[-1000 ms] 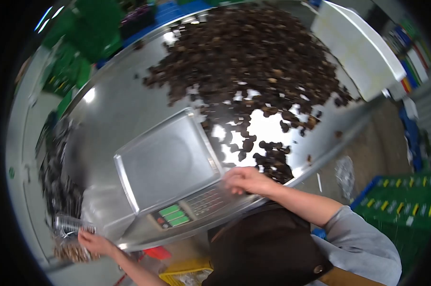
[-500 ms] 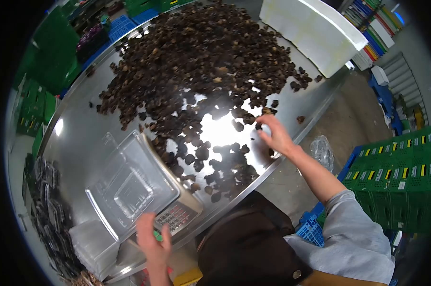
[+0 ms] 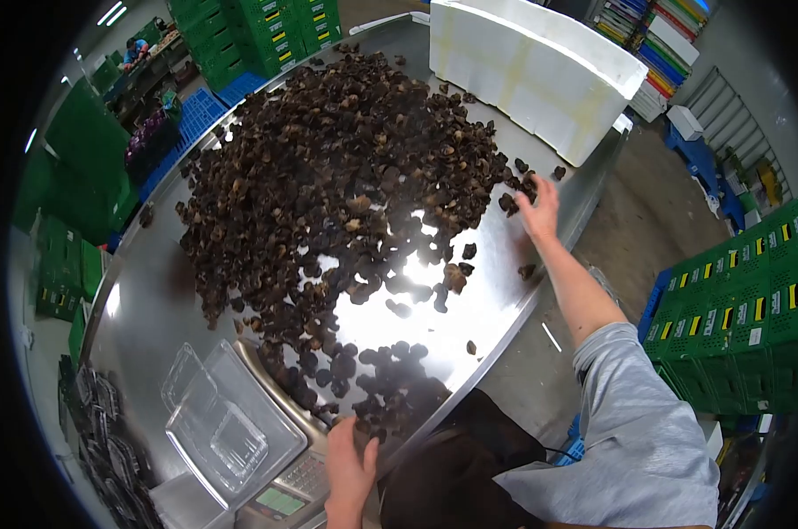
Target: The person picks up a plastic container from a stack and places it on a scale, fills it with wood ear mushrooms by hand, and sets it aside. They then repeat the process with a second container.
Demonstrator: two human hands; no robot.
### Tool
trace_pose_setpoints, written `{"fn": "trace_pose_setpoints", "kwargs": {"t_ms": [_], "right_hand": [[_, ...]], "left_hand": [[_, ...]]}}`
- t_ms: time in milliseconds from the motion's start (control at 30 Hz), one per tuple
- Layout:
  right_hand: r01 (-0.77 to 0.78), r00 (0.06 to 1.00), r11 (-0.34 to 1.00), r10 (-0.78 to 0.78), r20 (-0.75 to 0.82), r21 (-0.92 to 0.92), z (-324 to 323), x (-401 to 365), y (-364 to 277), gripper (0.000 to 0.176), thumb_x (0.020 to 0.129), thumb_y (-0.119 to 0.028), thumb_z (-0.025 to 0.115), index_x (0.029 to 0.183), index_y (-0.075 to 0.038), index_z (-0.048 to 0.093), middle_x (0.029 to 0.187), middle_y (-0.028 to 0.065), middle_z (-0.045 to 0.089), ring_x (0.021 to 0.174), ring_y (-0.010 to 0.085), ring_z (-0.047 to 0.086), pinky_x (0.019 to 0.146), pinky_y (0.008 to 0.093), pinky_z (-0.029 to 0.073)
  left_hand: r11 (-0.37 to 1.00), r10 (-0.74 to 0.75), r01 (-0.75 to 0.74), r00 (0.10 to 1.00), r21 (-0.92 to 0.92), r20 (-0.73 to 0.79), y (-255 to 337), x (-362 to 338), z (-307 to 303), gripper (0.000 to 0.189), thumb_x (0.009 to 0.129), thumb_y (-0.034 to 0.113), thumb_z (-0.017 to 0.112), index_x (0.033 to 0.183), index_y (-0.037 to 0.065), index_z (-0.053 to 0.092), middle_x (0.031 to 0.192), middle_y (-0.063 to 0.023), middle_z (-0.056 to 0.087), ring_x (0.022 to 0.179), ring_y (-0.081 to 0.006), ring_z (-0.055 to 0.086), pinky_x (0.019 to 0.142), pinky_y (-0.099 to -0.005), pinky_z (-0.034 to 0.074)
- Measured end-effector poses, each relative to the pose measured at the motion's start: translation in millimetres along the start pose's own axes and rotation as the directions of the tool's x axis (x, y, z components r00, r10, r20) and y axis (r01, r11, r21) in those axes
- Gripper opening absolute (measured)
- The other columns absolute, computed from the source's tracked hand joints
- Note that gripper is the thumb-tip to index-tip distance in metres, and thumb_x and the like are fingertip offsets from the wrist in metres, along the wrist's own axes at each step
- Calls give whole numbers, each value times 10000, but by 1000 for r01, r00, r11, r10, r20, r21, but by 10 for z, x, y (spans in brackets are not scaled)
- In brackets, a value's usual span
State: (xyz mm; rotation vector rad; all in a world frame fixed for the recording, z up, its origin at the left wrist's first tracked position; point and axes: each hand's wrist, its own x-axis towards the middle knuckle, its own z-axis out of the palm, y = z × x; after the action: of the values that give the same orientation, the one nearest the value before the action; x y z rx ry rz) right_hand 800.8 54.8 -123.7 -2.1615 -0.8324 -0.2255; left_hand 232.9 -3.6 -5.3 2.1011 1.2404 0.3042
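Observation:
Dark brown mushroom-like pieces [image 3: 328, 150] lie in a large heap on a metal table [image 3: 143, 309]. My right hand [image 3: 541, 207] is over the heap's right edge, thumb and fingers apart, at a few loose pieces [image 3: 508, 204]; no piece shows between the fingers. Low in the view, my left hand [image 3: 350, 463] has thumb and fingers spread and holds nothing visible. It is beside a scale [image 3: 304, 476] with keys and a green display. On the scale sits an open clear plastic container [image 3: 240, 441], left of that hand.
A white foam box [image 3: 540, 75] stands at the table's far right. Green crates [image 3: 743, 309] are stacked on the right, more [image 3: 275, 35] behind the table. Dark packed trays [image 3: 108, 441] lie at lower left. Far off at upper left is a person [image 3: 136, 51].
My right hand has moved forward to the heap's right edge, and its fingers have opened. My left hand has shifted right, to the scale's near right corner. The view has tilted up.

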Motion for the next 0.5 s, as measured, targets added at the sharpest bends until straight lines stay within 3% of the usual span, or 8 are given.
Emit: {"fn": "trace_pose_setpoints", "kwargs": {"t_ms": [67,100,133,200,267,300,400,500], "right_hand": [[-121,986,991,113,-124,-60,17,268,415,641,816,-448,705,1354,-154,518,1433,209,422,1336,379,387,1116,449,309],[-190,977,981,185,-107,-39,2,399,606,635,820,-454,705,1362,-183,515,1430,199,429,1340,367,387,1115,447,310],[-248,967,967,242,-79,-65,-11,487,725,661,815,-492,696,1379,-206,505,1435,204,427,1348,368,381,1111,436,316],[-366,928,924,371,26,-111,2,623,767,715,809,-594,646,1410,-244,481,1475,168,407,1363,368,365,1119,501,281],[-386,904,904,410,121,-183,131,786,611,759,796,-652,613,1429,-263,461,1498,140,392,1384,381,330,1124,546,237],[-392,866,880,451,215,-268,221,834,474,803,782,-709,579,1448,-283,441,1521,112,377,1406,394,294,1130,591,193],[-289,833,919,380,403,-270,518,935,52,882,729,-792,553,1468,-331,409,1553,62,339,1458,436,140,1137,645,67],[-43,804,956,205,558,-290,749,887,-361,964,685,-824,566,1476,-299,398,1561,123,307,1464,424,146,1137,653,103]], "left_hand": [[999,-49,49,999,-14,6,-68,-45,40,505,823,116,695,1267,-27,501,1191,-223,567,1125,-407,527,969,-447,429],[998,-68,68,998,-1,-15,-68,-74,55,503,805,107,708,1252,-26,518,1179,-225,579,1101,-404,553,954,-438,444],[996,-85,85,996,14,-35,-52,-76,54,502,787,98,721,1237,-25,536,1166,-228,592,1077,-401,578,939,-428,460],[994,-109,110,994,24,-27,76,-46,24,484,782,94,722,1223,-18,554,1157,-223,603,1066,-394,588,941,-420,464],[998,-59,60,998,27,-28,143,20,20,361,864,78,679,1198,-15,581,1158,-231,617,1045,-381,608,902,-409,491],[998,-62,61,998,15,10,100,32,29,488,859,154,695,1285,-6,519,1218,-252,573,1116,-418,553,965,-444,449],[996,-83,81,996,41,30,263,251,-28,477,865,162,688,1285,-1,530,1211,-247,582,1123,-420,552,973,-445,444],[991,-133,133,987,-4,91,289,595,48,484,825,113,702,1267,5,536,1230,-225,572,1141,-406,543,988,-440,433]]}}
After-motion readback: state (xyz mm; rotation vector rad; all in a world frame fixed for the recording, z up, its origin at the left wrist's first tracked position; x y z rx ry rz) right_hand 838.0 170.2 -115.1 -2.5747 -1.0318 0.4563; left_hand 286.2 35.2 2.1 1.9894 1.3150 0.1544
